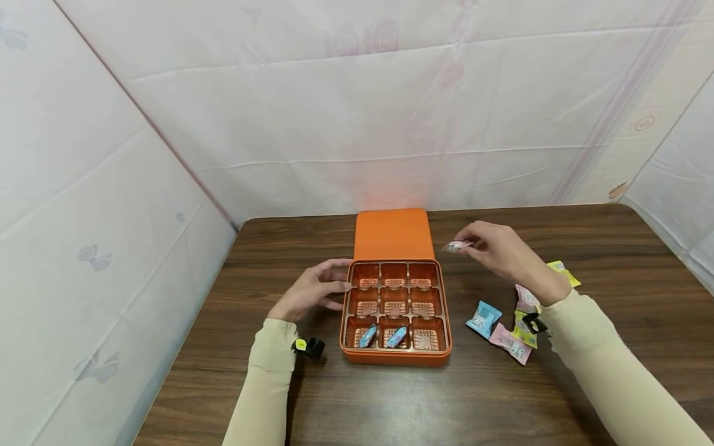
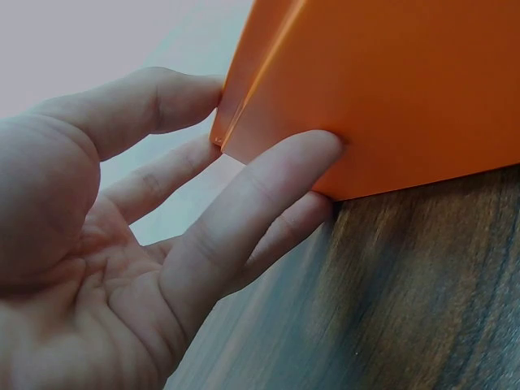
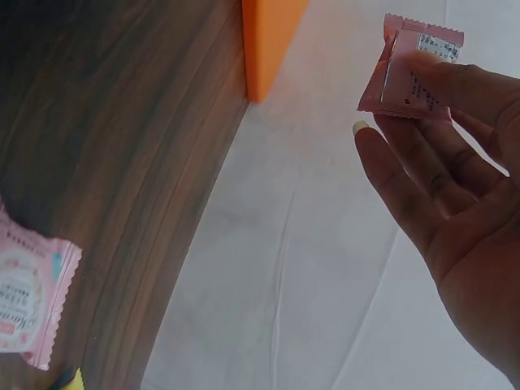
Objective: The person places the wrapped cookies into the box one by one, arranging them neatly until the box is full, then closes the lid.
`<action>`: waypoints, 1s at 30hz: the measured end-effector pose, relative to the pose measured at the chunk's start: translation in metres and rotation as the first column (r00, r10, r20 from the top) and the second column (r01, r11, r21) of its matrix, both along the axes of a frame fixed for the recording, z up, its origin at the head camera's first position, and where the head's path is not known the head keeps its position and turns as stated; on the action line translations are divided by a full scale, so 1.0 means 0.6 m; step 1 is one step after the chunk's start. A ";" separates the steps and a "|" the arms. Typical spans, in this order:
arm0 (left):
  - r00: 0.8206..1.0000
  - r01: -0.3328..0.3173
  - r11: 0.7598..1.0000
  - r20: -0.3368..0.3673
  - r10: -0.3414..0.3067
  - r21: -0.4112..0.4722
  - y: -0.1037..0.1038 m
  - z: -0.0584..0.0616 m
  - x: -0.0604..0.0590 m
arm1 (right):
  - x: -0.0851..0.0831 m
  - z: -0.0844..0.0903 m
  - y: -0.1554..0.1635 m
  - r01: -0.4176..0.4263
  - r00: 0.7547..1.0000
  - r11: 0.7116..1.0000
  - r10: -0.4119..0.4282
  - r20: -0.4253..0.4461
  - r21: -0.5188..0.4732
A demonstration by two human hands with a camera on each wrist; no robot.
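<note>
An orange box (image 1: 395, 356) with a nine-compartment tray sits mid-table, its lid (image 1: 392, 233) lying flat behind it. Two blue sweets (image 1: 368, 336) (image 1: 396, 337) lie in the front row's left and middle compartments. My left hand (image 1: 315, 290) rests against the box's left side; its fingers (image 2: 268, 175) touch the orange wall (image 2: 390, 89). My right hand (image 1: 496, 248) hovers right of the box and pinches a pink sweet packet (image 1: 456, 246) (image 3: 406, 69) between thumb and fingers.
Loose wrapped sweets lie right of the box: a blue one (image 1: 483, 318), pink ones (image 1: 510, 342) (image 3: 24, 292) and yellow ones (image 1: 564, 270). White cloth (image 1: 357, 111) walls the table (image 1: 390, 402) on three sides.
</note>
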State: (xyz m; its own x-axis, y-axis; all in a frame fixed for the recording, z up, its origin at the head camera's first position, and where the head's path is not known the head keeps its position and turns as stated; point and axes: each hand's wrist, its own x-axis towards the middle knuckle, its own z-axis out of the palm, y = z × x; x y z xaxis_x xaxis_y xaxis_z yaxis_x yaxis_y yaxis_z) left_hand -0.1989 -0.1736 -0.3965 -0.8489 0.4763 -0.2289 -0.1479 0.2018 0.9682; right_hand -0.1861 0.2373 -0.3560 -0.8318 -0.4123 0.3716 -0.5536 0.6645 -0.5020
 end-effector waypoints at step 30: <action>1.000 0.004 1.000 -0.006 -0.004 0.003 0.004 -0.002 -0.001 | -0.009 0.001 -0.070 -0.152 0.985 0.988 0.154 -0.073 0.033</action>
State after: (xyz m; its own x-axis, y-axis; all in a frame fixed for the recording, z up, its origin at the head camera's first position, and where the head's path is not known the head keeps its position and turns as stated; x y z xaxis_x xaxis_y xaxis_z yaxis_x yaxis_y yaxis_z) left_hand -0.1995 -0.1712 -0.3976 -0.8482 0.4807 -0.2225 -0.1413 0.1995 0.9697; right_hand -0.1917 0.1955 -0.3556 -0.7283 -0.5435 0.4175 -0.6853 0.5817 -0.4382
